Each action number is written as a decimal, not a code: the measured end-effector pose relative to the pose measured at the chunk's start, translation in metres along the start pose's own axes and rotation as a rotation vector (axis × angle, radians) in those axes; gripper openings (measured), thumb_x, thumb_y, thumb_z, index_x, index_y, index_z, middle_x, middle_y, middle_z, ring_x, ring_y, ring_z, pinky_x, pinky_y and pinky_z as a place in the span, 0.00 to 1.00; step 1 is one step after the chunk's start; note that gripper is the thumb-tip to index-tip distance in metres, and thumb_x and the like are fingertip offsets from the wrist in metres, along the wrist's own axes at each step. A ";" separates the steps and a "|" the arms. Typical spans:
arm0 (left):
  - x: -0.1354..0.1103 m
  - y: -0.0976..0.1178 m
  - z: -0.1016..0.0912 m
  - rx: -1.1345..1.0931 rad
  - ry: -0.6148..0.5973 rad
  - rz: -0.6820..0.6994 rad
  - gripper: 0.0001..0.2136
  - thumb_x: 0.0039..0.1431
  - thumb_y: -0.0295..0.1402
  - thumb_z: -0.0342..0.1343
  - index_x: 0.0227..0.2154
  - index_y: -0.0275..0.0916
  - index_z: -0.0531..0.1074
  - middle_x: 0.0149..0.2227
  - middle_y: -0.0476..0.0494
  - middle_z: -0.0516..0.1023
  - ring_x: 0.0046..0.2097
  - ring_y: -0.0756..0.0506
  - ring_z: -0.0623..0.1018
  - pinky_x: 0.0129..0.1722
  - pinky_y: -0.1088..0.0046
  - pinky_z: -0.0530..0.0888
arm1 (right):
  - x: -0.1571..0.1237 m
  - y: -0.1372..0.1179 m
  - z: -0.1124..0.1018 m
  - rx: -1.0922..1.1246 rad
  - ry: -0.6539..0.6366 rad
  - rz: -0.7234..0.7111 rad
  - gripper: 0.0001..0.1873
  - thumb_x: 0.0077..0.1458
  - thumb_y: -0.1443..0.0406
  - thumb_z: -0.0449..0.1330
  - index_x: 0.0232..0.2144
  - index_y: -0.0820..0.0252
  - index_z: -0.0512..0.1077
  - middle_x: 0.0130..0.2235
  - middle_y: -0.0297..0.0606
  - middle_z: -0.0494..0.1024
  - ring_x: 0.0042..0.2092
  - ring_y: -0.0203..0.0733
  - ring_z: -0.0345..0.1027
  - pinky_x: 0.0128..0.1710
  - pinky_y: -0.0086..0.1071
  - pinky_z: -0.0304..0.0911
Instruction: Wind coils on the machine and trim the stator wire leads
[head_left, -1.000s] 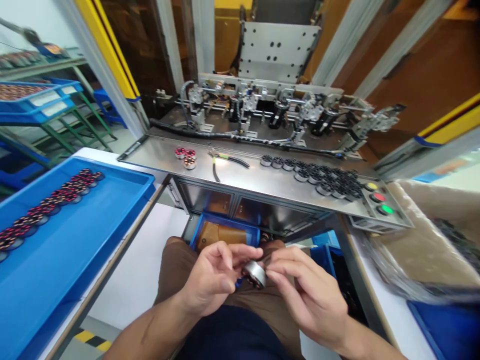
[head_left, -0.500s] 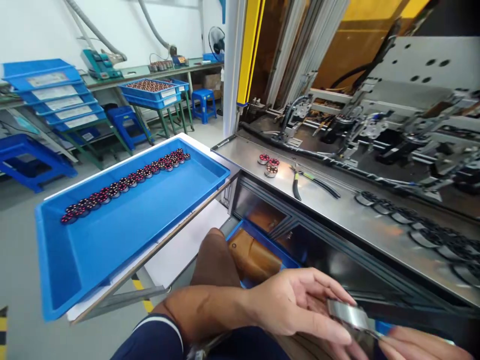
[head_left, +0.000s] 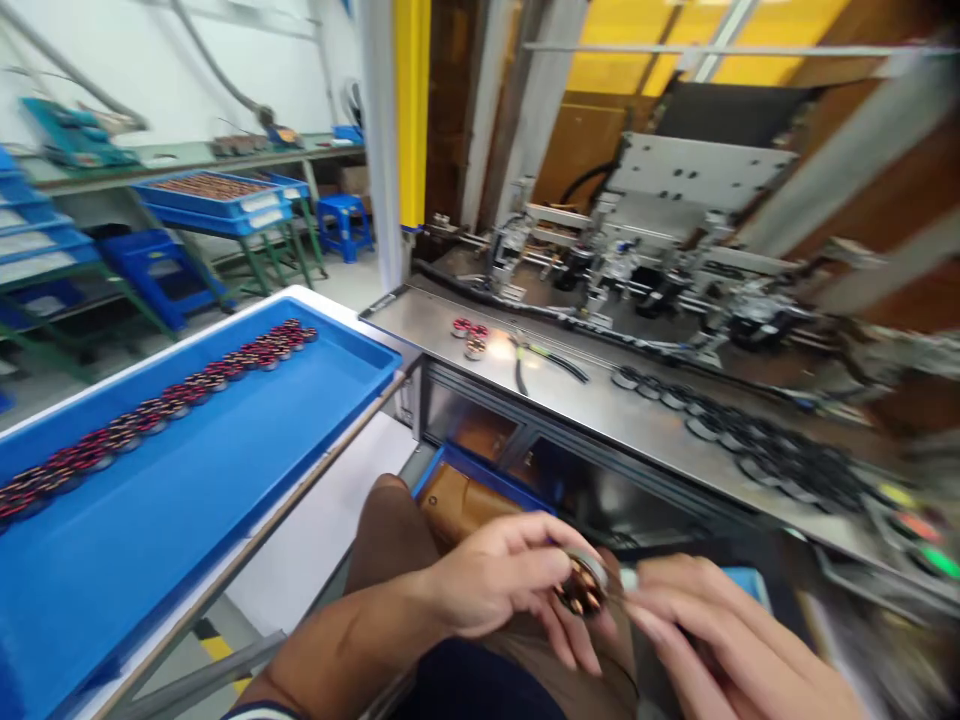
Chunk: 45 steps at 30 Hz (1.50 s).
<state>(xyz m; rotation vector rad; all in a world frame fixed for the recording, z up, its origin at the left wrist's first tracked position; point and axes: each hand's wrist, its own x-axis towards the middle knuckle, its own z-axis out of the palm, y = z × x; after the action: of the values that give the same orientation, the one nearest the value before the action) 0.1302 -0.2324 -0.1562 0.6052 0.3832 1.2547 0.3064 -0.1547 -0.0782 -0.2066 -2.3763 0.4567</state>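
Observation:
My left hand (head_left: 510,578) is closed around a small round motor stator (head_left: 581,588). The stator's copper windings and a strip of its metal rim show between the fingers. Just right of it, my right hand (head_left: 731,630) has thumb and fingers pinched together at the stator's edge. Something thin seems to lie between those fingertips, but blur hides what it is. Both hands are over my lap, below the front edge of the metal bench (head_left: 585,420).
On the bench lie several red-and-copper stators (head_left: 474,345), pliers (head_left: 551,360) and a row of black-and-silver rings (head_left: 705,420). Machinery (head_left: 615,265) stands behind. To the left, a blue tray (head_left: 247,470) holds rows of stators (head_left: 172,400). A blue bin (head_left: 431,470) sits below the bench.
The view has swung right, bringing more of the bench and my right hand into sight. The stator has turned, so its copper windings show instead of mainly its silver side.

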 end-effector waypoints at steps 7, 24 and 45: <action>0.002 0.021 0.006 -0.015 0.130 0.355 0.14 0.52 0.36 0.70 0.42 0.44 0.77 0.46 0.48 0.81 0.58 0.42 0.76 0.58 0.66 0.72 | 0.016 -0.001 0.003 0.202 0.138 0.208 0.07 0.61 0.74 0.58 0.32 0.62 0.73 0.29 0.40 0.76 0.30 0.37 0.70 0.30 0.30 0.71; 0.008 0.022 0.013 0.157 0.098 0.303 0.14 0.49 0.32 0.71 0.38 0.46 0.77 0.43 0.49 0.80 0.54 0.43 0.80 0.53 0.69 0.77 | 0.004 0.009 0.003 0.286 0.250 0.203 0.05 0.62 0.73 0.60 0.32 0.66 0.74 0.28 0.40 0.76 0.31 0.35 0.70 0.31 0.28 0.70; 0.011 0.012 0.011 0.256 0.107 0.351 0.16 0.47 0.25 0.72 0.38 0.45 0.77 0.45 0.49 0.76 0.57 0.43 0.76 0.57 0.68 0.74 | 0.000 0.016 0.008 0.298 0.293 0.145 0.04 0.60 0.73 0.61 0.34 0.63 0.74 0.29 0.39 0.76 0.31 0.36 0.72 0.31 0.30 0.72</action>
<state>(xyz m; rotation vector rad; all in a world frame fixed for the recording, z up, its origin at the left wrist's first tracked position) 0.1308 -0.2221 -0.1397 0.8517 0.5493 1.5920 0.3013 -0.1424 -0.0899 -0.2879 -1.9879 0.7850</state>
